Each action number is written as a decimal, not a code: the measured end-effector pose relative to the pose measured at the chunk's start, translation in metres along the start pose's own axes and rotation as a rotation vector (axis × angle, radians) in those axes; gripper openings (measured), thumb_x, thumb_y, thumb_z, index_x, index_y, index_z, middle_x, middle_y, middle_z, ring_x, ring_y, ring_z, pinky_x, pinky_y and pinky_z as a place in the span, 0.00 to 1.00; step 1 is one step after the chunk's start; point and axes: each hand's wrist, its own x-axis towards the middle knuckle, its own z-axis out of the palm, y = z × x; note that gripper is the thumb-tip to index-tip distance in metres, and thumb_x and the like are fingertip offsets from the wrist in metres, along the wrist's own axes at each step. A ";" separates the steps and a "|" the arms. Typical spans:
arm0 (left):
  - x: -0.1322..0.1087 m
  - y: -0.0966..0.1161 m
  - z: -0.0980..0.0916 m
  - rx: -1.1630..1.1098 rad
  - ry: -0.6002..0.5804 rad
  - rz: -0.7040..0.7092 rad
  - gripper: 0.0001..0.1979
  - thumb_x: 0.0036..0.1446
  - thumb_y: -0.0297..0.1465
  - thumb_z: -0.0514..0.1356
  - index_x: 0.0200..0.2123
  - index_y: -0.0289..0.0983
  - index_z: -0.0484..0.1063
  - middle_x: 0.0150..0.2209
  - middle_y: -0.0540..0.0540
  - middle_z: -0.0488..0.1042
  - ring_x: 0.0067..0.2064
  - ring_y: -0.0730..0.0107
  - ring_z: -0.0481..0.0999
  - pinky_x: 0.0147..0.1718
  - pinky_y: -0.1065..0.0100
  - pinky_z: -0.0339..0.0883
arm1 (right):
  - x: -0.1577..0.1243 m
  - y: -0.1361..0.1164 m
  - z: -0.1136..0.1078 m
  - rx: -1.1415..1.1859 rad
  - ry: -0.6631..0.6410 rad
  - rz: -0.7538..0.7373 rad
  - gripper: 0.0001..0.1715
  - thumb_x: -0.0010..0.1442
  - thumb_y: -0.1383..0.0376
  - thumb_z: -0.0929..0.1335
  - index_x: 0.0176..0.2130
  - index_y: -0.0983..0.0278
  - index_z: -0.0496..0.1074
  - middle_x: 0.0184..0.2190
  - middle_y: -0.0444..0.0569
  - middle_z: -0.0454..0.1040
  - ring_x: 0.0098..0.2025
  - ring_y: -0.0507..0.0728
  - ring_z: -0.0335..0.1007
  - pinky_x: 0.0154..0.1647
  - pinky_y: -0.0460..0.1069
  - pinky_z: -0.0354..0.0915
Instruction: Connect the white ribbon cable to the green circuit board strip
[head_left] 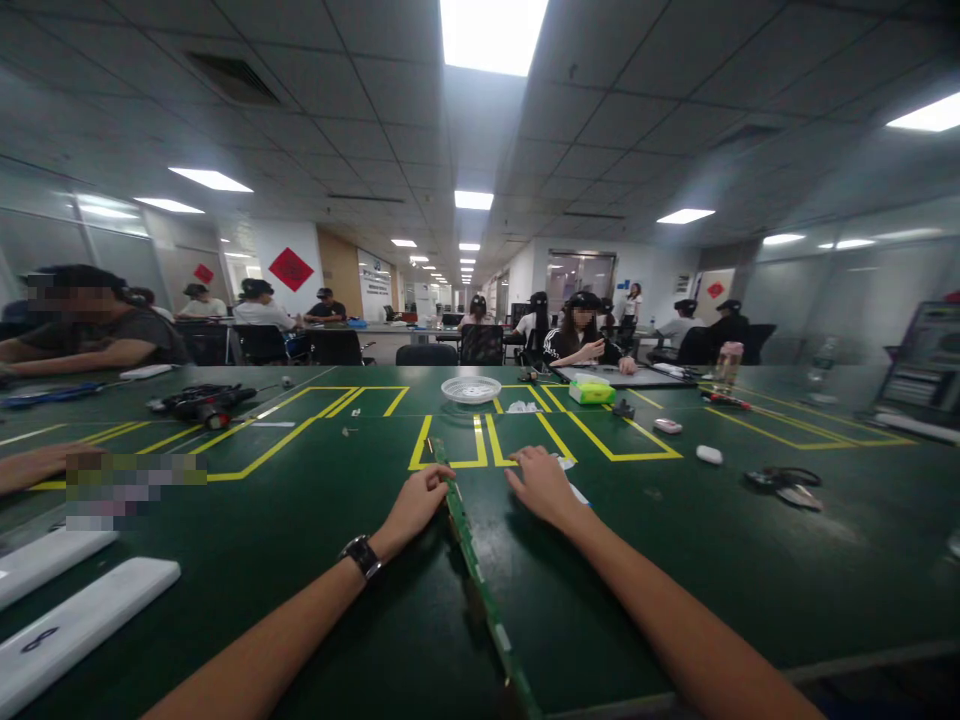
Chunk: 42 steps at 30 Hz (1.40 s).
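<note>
Beyond the green strip [474, 565] stand a basket [471, 395] and, seemingly, tissues [591, 391].

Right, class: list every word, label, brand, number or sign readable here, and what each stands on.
"8": on the white bar, near left.
Too blurred to read: any print on the green strip in the left hand; lettering on the wall panel; character on the large red diamond; label on the green packet.
</note>
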 end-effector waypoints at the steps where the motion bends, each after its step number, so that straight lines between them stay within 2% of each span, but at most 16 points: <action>1: 0.000 0.000 0.000 0.013 0.014 0.009 0.14 0.50 0.31 0.52 0.40 0.35 0.71 0.18 0.57 0.55 0.21 0.73 0.59 0.23 0.72 0.51 | 0.002 0.013 0.004 -0.065 -0.003 0.080 0.23 0.64 0.56 0.61 0.49 0.67 0.73 0.49 0.60 0.71 0.53 0.64 0.63 0.52 0.55 0.58; 3: -0.001 0.001 -0.001 0.048 0.033 0.018 0.16 0.51 0.29 0.50 0.41 0.36 0.72 0.18 0.57 0.53 0.21 0.72 0.57 0.23 0.72 0.51 | 0.004 0.036 0.009 -0.150 -0.056 0.244 0.26 0.63 0.53 0.61 0.49 0.68 0.72 0.51 0.64 0.69 0.54 0.67 0.62 0.50 0.58 0.59; 6: -0.002 0.002 -0.002 0.088 0.041 0.034 0.17 0.52 0.28 0.48 0.40 0.37 0.74 0.21 0.53 0.63 0.25 0.69 0.64 0.27 0.71 0.56 | 0.004 0.054 0.014 -0.160 -0.164 0.329 0.27 0.64 0.51 0.59 0.48 0.66 0.73 0.50 0.62 0.70 0.53 0.68 0.64 0.48 0.58 0.61; 9: -0.001 0.001 -0.002 0.070 0.029 0.075 0.18 0.53 0.28 0.47 0.38 0.37 0.75 0.33 0.48 0.74 0.36 0.64 0.71 0.37 0.67 0.61 | 0.005 0.051 0.015 -0.135 -0.198 0.239 0.25 0.64 0.52 0.58 0.45 0.65 0.75 0.48 0.59 0.72 0.50 0.65 0.66 0.46 0.56 0.62; 12: -0.001 0.000 -0.001 0.045 0.015 0.083 0.17 0.54 0.29 0.47 0.37 0.37 0.76 0.38 0.46 0.76 0.42 0.61 0.72 0.41 0.65 0.62 | 0.005 0.036 0.015 -0.109 -0.174 0.085 0.20 0.62 0.58 0.61 0.44 0.65 0.75 0.45 0.58 0.74 0.48 0.63 0.67 0.46 0.53 0.61; 17: -0.006 0.005 0.000 -0.042 -0.017 0.089 0.15 0.57 0.39 0.53 0.37 0.35 0.74 0.34 0.46 0.76 0.37 0.62 0.74 0.37 0.67 0.62 | 0.003 0.017 0.016 0.003 -0.157 -0.025 0.14 0.58 0.63 0.64 0.39 0.65 0.75 0.40 0.55 0.74 0.44 0.60 0.68 0.43 0.49 0.60; 20: -0.011 0.010 0.001 -0.104 -0.037 0.083 0.18 0.58 0.40 0.54 0.47 0.36 0.70 0.26 0.51 0.71 0.28 0.68 0.70 0.28 0.71 0.60 | 0.002 0.016 0.016 0.040 -0.154 -0.021 0.14 0.57 0.63 0.64 0.40 0.66 0.74 0.41 0.55 0.73 0.45 0.60 0.67 0.44 0.49 0.58; 23: -0.015 0.013 0.004 -0.235 -0.070 0.041 0.24 0.59 0.41 0.53 0.56 0.38 0.61 0.26 0.52 0.71 0.24 0.72 0.68 0.24 0.73 0.58 | 0.001 0.017 0.016 0.024 -0.148 -0.016 0.20 0.55 0.63 0.65 0.47 0.66 0.72 0.44 0.56 0.72 0.48 0.61 0.65 0.47 0.50 0.57; 27: -0.018 0.015 0.009 -0.410 -0.072 -0.047 0.28 0.59 0.40 0.55 0.60 0.39 0.54 0.31 0.49 0.75 0.28 0.71 0.73 0.27 0.73 0.63 | 0.000 0.012 0.017 -0.020 -0.125 0.050 0.27 0.58 0.55 0.63 0.52 0.68 0.70 0.48 0.60 0.70 0.51 0.65 0.62 0.50 0.54 0.56; 30: -0.019 0.016 0.011 -0.469 -0.035 -0.127 0.29 0.58 0.39 0.56 0.60 0.37 0.54 0.29 0.49 0.76 0.27 0.71 0.73 0.27 0.72 0.65 | -0.002 0.005 0.019 -0.043 -0.133 0.096 0.32 0.58 0.46 0.62 0.46 0.68 0.74 0.48 0.62 0.70 0.52 0.67 0.61 0.47 0.55 0.58; 32: -0.019 0.015 0.012 -0.486 -0.036 -0.147 0.25 0.58 0.39 0.57 0.56 0.36 0.59 0.28 0.48 0.76 0.26 0.71 0.73 0.27 0.72 0.65 | -0.001 0.003 0.020 -0.035 -0.141 0.087 0.29 0.56 0.46 0.64 0.42 0.67 0.75 0.47 0.62 0.70 0.51 0.67 0.62 0.45 0.54 0.59; 35: -0.019 0.014 0.013 -0.476 -0.055 -0.128 0.18 0.58 0.41 0.56 0.45 0.34 0.68 0.28 0.47 0.75 0.26 0.71 0.73 0.26 0.72 0.65 | 0.001 0.003 0.021 0.091 -0.165 0.098 0.19 0.53 0.53 0.69 0.37 0.65 0.74 0.41 0.56 0.73 0.44 0.61 0.68 0.39 0.50 0.59; 37: -0.019 0.015 0.013 -0.450 -0.034 -0.104 0.16 0.57 0.41 0.56 0.39 0.34 0.69 0.28 0.47 0.75 0.27 0.71 0.72 0.28 0.72 0.65 | 0.002 0.003 0.021 0.251 -0.221 0.123 0.15 0.50 0.56 0.71 0.33 0.65 0.73 0.33 0.51 0.75 0.35 0.57 0.69 0.33 0.47 0.58; 40: -0.019 0.016 0.013 -0.385 0.048 -0.061 0.14 0.57 0.40 0.55 0.35 0.34 0.70 0.30 0.48 0.74 0.31 0.70 0.72 0.32 0.72 0.64 | 0.004 -0.002 0.019 0.591 -0.341 0.101 0.13 0.49 0.58 0.71 0.26 0.66 0.70 0.23 0.44 0.71 0.26 0.51 0.64 0.26 0.45 0.55; 42: -0.019 0.016 0.013 -0.343 0.080 -0.038 0.13 0.58 0.39 0.55 0.35 0.34 0.70 0.32 0.47 0.74 0.34 0.69 0.72 0.34 0.71 0.64 | 0.003 -0.009 0.018 0.843 -0.402 0.081 0.16 0.50 0.56 0.71 0.25 0.66 0.68 0.19 0.41 0.68 0.22 0.48 0.60 0.23 0.44 0.53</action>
